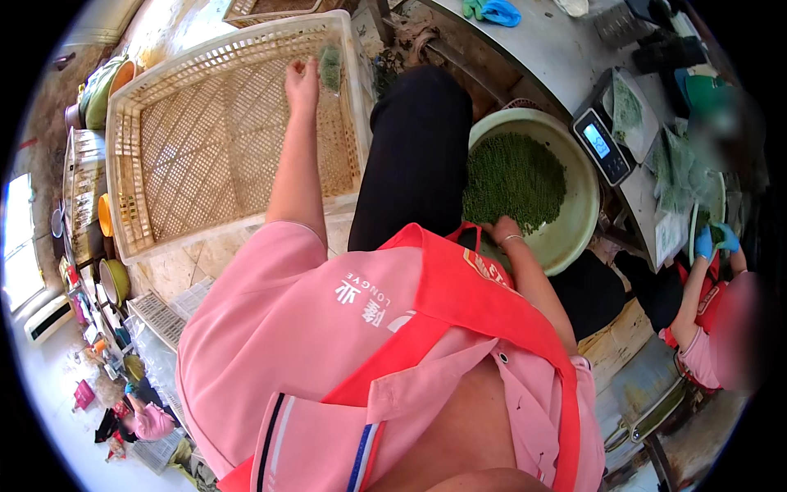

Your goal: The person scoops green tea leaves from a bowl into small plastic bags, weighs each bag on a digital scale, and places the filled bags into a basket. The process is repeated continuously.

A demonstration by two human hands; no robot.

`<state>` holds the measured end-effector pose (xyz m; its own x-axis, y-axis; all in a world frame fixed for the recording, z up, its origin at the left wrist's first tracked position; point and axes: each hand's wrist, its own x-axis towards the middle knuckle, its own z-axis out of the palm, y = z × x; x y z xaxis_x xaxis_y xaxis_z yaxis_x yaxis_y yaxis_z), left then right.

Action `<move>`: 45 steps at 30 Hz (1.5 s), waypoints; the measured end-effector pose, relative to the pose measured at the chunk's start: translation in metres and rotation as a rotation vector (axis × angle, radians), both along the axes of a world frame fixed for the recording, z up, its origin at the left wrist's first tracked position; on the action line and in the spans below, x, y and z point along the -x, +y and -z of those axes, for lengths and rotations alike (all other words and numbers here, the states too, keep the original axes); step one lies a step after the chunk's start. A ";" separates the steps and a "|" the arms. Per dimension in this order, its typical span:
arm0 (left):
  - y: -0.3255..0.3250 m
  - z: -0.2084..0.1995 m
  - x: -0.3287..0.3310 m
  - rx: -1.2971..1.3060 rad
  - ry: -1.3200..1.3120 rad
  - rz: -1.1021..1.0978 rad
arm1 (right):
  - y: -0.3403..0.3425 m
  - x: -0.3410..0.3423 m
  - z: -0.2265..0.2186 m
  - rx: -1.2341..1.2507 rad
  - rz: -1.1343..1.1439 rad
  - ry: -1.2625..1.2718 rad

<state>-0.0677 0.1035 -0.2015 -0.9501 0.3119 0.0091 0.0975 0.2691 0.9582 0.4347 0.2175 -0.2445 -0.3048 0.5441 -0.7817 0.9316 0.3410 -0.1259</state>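
Observation:
My left hand (302, 82) reaches over a large cream plastic crate (115, 156) with a lattice floor. Its fingers are curled, their tips at the edge of a small clear bag of green bits (330, 67) by the crate's right wall. On my other side, my right hand (506, 230) is at the near left rim of a wide pale green basin (580, 221). Small round green berries or seeds (516, 176) cover much of the basin's bottom. The right fingertips are partly hidden, so I cannot make out whether they hold anything.
A digital scale (602, 146) carrying a bag of green bits (627, 111) stands on the metal table (545, 61) at right. More filled clear bags (676, 168) lie beyond. A co-worker's blue-gloved hands (715, 239) work at far right. My knee (422, 123) separates crate and basin.

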 end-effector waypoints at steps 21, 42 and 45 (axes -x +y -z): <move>0.099 -0.148 -0.312 0.111 0.607 1.316 | 0.045 -0.039 -0.148 0.283 0.973 1.212; 0.194 -0.123 -0.239 0.063 0.190 1.116 | 0.067 -0.019 -0.139 0.127 1.067 1.209; 0.209 -0.114 -0.228 0.056 0.050 1.067 | 0.062 -0.021 -0.139 0.083 0.954 1.178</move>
<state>0.1607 0.3124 -0.0870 -0.1852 0.9827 0.0003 0.3472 0.0651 0.9355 0.4554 0.2791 -0.1053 -0.3282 0.8611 -0.3882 0.1502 -0.3582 -0.9215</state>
